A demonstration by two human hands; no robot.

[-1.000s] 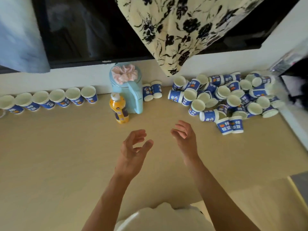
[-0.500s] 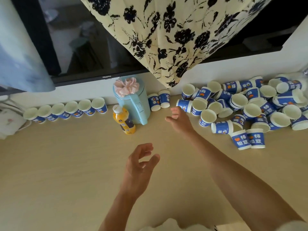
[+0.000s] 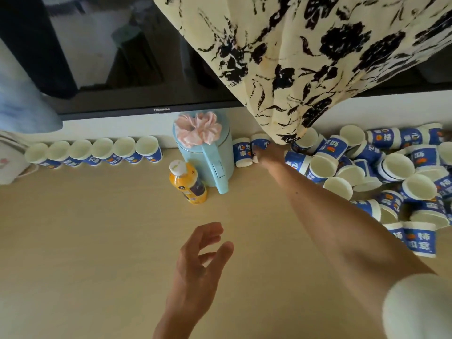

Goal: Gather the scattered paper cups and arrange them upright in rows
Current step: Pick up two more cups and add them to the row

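Head view: right hand (image 3: 269, 154) is at the upside-down cup (image 3: 259, 143) just right of the kettle (image 3: 208, 157), likely to turn it upright; whether it grasps the cup cannot be told. Left hand (image 3: 200, 263) hovers relaxed and empty in front of the kettle.

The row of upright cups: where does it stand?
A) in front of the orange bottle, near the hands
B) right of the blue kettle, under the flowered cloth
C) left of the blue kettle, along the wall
C: the row of upright cups lines the wall left of the blue kettle, while the cups to the kettle's right lie in a jumbled pile.
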